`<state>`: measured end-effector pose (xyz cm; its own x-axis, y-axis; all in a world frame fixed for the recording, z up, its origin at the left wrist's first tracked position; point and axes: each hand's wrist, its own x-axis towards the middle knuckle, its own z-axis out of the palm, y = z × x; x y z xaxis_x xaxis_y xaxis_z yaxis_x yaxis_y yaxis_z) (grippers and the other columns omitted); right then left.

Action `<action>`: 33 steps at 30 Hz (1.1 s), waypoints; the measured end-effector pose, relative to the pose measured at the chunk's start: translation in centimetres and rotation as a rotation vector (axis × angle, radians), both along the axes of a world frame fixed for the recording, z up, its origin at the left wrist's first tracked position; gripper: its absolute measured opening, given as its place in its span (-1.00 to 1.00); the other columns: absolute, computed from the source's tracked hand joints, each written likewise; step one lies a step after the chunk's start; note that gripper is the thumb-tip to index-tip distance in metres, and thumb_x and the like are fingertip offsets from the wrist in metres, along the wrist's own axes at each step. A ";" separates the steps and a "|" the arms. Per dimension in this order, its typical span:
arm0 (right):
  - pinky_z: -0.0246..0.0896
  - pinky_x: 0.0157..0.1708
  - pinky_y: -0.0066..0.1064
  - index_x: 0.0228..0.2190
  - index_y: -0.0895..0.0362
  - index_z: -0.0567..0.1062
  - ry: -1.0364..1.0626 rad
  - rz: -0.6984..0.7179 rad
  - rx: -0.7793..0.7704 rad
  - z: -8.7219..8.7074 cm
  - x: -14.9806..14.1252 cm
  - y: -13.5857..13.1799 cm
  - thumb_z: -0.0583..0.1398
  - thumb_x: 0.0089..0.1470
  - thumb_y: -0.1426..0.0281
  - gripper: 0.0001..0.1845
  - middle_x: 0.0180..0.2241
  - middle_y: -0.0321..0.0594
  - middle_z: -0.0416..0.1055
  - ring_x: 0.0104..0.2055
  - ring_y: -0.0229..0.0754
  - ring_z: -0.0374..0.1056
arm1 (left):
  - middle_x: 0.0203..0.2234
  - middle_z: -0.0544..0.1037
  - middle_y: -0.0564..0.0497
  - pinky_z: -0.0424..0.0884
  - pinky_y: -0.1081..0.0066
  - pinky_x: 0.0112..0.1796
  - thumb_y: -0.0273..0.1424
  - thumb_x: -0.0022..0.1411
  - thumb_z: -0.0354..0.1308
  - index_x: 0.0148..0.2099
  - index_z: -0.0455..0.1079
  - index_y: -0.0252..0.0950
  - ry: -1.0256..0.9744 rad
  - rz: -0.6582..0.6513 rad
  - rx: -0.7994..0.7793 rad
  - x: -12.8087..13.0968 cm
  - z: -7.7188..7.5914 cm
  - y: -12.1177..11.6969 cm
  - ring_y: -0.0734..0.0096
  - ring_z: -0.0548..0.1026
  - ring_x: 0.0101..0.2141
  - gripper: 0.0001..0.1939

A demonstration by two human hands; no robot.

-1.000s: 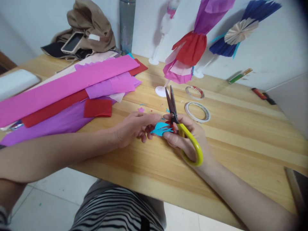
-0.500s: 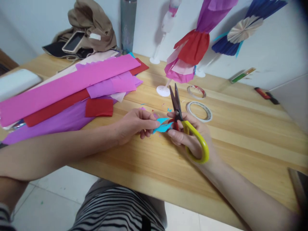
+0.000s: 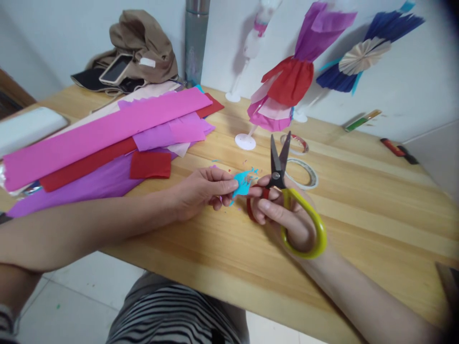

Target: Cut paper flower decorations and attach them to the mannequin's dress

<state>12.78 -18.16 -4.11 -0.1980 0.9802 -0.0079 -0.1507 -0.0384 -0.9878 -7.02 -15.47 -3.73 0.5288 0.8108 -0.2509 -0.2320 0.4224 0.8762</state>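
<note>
Between thumb and fingers, my left hand [image 3: 211, 187] pinches a small piece of bright blue paper [image 3: 241, 184]. The paper's right side is cut into thin pointed strips. My right hand [image 3: 278, 208] holds scissors [image 3: 277, 174] with yellow and red handles, their dark blades parted and pointing away from me. A fingertip of the right hand comes close to the paper's lower right edge; whether it touches I cannot tell. Tiny blue and pink scraps lie on the wooden table [image 3: 201, 243] around the paper.
Crepe paper sheets [image 3: 107, 125] in pink, red and purple are piled at left. Two tape rolls [image 3: 304, 173] lie behind the scissors. Paper-dressed figures on stands [image 3: 289, 81] line the wall. A phone [image 3: 116, 69], brown cloth bag [image 3: 143, 43] and bottle [image 3: 196, 45] sit at the back left.
My right hand has moved right, away from the blue paper, with the scissors. The scissor blades have parted wider. My left hand now holds the paper alone, its cut strips pointing up and right.
</note>
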 end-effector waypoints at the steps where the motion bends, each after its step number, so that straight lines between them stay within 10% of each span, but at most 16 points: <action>1: 0.17 -0.65 -0.42 -0.27 0.03 0.41 -0.007 0.008 -0.005 0.1 -0.2 -0.1 0.48 -0.14 0.21 -0.54 -0.48 -0.36 0.49 -0.64 -0.33 0.23 | -0.61 0.42 0.08 0.14 0.58 -0.57 -0.22 -0.02 0.40 -0.51 0.40 -0.35 0.003 -0.011 0.005 0.0 0.0 0.0 0.62 0.32 -0.57 -0.67; 33: 0.27 -0.69 -0.46 -0.30 0.00 0.41 -0.037 -0.142 0.045 0.0 -0.5 -0.1 0.53 -0.27 0.28 -0.48 -0.54 -0.42 0.46 -0.61 -0.24 0.41 | -0.64 0.39 0.11 0.17 0.57 -0.58 -0.26 0.00 0.36 -0.53 0.40 -0.34 0.052 -0.031 0.086 0.4 0.0 -0.4 0.62 0.27 -0.59 -0.72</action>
<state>12.32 -18.30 -4.06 -0.0574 0.9978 0.0322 -0.1150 0.0254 -0.9930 -6.57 -15.83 -3.69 0.5419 0.8140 -0.2091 -0.1732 0.3516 0.9200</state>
